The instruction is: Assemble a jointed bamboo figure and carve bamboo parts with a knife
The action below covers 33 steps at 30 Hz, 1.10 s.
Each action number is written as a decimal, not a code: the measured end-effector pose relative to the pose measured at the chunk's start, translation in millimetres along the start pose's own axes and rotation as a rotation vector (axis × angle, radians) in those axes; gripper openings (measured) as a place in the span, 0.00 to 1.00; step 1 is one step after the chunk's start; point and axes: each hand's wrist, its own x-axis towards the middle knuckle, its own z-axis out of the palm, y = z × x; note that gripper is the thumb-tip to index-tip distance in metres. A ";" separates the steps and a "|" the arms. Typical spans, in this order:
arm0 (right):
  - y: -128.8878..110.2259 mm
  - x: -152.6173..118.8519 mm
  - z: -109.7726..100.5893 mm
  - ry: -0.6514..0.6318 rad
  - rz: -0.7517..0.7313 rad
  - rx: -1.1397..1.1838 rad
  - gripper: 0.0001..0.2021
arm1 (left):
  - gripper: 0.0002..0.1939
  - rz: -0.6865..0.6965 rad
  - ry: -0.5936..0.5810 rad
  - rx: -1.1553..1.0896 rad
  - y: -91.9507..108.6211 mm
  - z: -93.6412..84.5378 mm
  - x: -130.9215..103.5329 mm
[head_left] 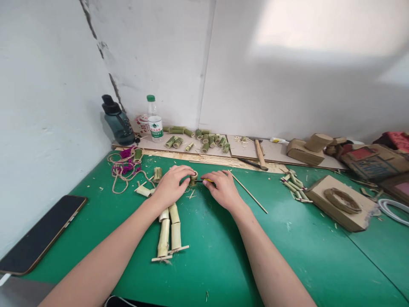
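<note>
My left hand [174,181] is closed around a short bamboo piece [194,175], held on the green table with its hollow end up. My right hand [222,187] grips what looks like a small screwdriver [208,181] with a yellow and black handle. Its thin dark shaft points left and meets the side of the bamboo piece; the tip cannot be made out. Under my left wrist lies a jointed bamboo figure [175,235] of peeled segments, with thin sticks across its two leg ends. Part of it is hidden by my arm. A loose bamboo segment [157,174] stands beside my left hand.
A thin stick [249,192] lies right of my right hand. Behind are cut bamboo pieces [206,140], a hammer [260,154], a water bottle [155,123] and a dark flask [118,123]. Twine [119,181] and a phone [44,232] lie left, a cardboard block [341,204] right.
</note>
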 end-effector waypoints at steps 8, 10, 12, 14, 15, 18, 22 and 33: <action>-1.8 -1.9 1.2 0.020 0.014 -0.001 0.11 | 0.14 -0.012 -0.005 -0.014 -1.3 0.0 2.1; -2.5 -2.1 1.9 0.029 0.017 -0.010 0.11 | 0.13 -0.014 -0.006 -0.013 -1.6 0.6 2.6; -2.9 -2.0 2.8 0.035 0.021 -0.015 0.11 | 0.12 -0.013 -0.007 -0.016 -2.5 1.3 3.3; -3.2 -1.4 3.9 0.037 0.034 -0.020 0.11 | 0.11 -0.012 -0.008 -0.022 -3.4 1.9 4.0; -3.4 -1.0 4.4 0.037 0.042 -0.024 0.11 | 0.10 -0.014 -0.005 -0.027 -3.7 2.2 4.4; -4.1 1.1 5.6 0.032 0.068 -0.035 0.11 | 0.10 -0.018 0.004 -0.049 -4.0 2.5 5.2; -5.2 4.6 5.9 0.011 0.108 -0.043 0.11 | 0.11 -0.011 0.018 -0.068 -3.6 2.7 5.8; -8.0 12.5 -0.5 -0.082 0.102 -0.099 0.10 | 0.11 -0.005 0.006 -0.066 -4.5 2.6 6.9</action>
